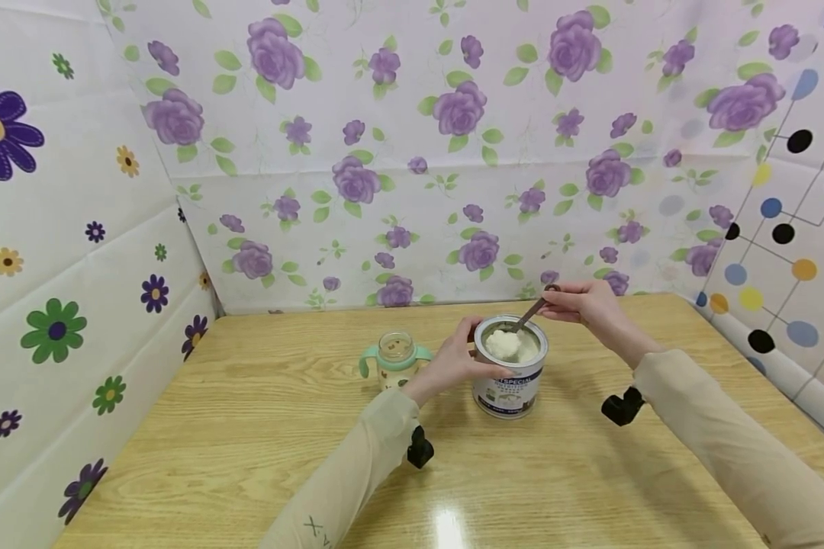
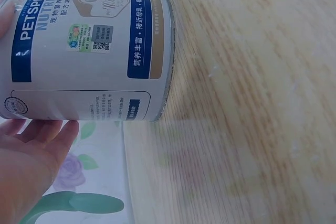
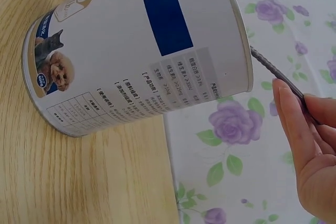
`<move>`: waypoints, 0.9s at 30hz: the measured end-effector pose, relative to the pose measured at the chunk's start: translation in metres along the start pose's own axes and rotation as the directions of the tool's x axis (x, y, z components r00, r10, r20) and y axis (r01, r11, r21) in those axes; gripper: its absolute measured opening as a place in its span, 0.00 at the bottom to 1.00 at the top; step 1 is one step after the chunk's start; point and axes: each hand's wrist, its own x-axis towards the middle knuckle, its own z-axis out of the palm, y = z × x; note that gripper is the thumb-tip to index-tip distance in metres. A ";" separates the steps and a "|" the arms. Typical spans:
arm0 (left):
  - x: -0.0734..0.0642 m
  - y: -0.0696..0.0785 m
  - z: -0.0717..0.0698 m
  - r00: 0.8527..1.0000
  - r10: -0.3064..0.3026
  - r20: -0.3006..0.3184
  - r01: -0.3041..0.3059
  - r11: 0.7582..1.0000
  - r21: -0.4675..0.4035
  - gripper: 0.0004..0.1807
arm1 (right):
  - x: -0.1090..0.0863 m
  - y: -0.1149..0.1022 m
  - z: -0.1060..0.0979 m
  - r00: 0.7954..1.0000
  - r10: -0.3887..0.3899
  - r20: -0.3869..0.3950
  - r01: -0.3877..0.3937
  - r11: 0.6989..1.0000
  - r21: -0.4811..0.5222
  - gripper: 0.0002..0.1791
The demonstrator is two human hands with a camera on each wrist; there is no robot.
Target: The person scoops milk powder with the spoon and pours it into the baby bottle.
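A white and blue can of pet milk powder (image 1: pixel 508 400) stands open on the wooden table, pale powder (image 1: pixel 527 349) inside. My left hand (image 1: pixel 455 360) grips the can near its rim, thumb at the front and fingers round the far side. In the left wrist view its fingers (image 2: pixel 58 132) press the can wall (image 2: pixel 89 85). Between thumb and fingers, my right hand (image 1: pixel 586 305) pinches the handle of a dark spoon (image 1: pixel 532 311) slanting into the can. A heap of powder (image 1: pixel 503 345) sits at the spoon's lower end; the bowl itself is hidden.
Just left of the can stands a lidless clear bottle (image 1: pixel 394 349) with a mint-green collar and two handles, partly behind my left wrist. Floral cloth (image 1: pixel 412 252) rises along the table's back edge. Patterned cloths hang at both sides.
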 end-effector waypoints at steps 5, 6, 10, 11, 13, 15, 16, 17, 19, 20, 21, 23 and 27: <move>-0.005 0.012 -0.001 1.000 -0.004 0.006 0.004 1.000 0.019 0.43 | 0.000 0.000 0.002 1.000 0.005 -0.005 -0.005 1.000 0.003 0.05; -0.005 0.012 -0.001 1.000 -0.007 0.003 0.006 1.000 0.020 0.42 | 0.000 0.001 0.002 1.000 0.004 -0.007 -0.004 1.000 0.000 0.05; -0.005 0.012 0.000 1.000 -0.009 0.002 0.009 1.000 0.016 0.43 | 0.000 0.001 0.003 1.000 0.000 -0.004 0.000 1.000 -0.004 0.05; -0.005 0.012 0.000 1.000 -0.009 0.003 0.009 1.000 0.013 0.43 | 0.000 0.001 0.002 1.000 -0.001 0.000 0.001 1.000 -0.007 0.05; -0.005 0.012 0.000 1.000 -0.006 0.004 0.006 1.000 0.005 0.43 | 0.000 0.001 0.002 1.000 -0.011 0.003 0.011 1.000 -0.003 0.05; -0.005 0.012 0.000 1.000 -0.004 0.005 0.004 1.000 -0.002 0.43 | 0.000 0.001 0.001 1.000 -0.018 0.005 0.018 1.000 0.002 0.05; -0.005 0.011 0.000 1.000 -0.004 0.004 0.004 1.000 -0.007 0.43 | 0.000 0.001 0.001 1.000 -0.022 0.005 0.022 1.000 0.004 0.05; -0.005 0.011 0.000 1.000 -0.005 0.004 0.005 1.000 -0.009 0.43 | 0.000 0.001 0.000 1.000 -0.024 0.004 0.024 1.000 0.004 0.04; -0.004 0.011 0.000 1.000 -0.007 0.001 0.007 1.000 -0.012 0.43 | 0.001 0.000 0.000 1.000 -0.020 0.002 0.020 1.000 0.010 0.04; -0.004 0.011 0.000 1.000 -0.007 0.001 0.007 1.000 -0.012 0.43 | 0.001 0.000 -0.001 1.000 -0.016 0.003 0.016 1.000 0.005 0.04; -0.004 0.010 0.000 1.000 -0.008 0.000 0.008 1.000 -0.015 0.43 | 0.001 0.000 -0.001 1.000 -0.013 0.003 0.013 1.000 0.003 0.04; -0.004 0.010 0.000 1.000 -0.015 0.000 0.015 1.000 -0.012 0.43 | 0.001 0.000 -0.001 1.000 -0.005 0.001 0.005 1.000 0.004 0.04; -0.005 0.011 0.000 1.000 -0.012 0.004 0.012 1.000 -0.013 0.43 | 0.000 0.000 0.000 1.000 0.001 -0.001 -0.001 1.000 0.004 0.04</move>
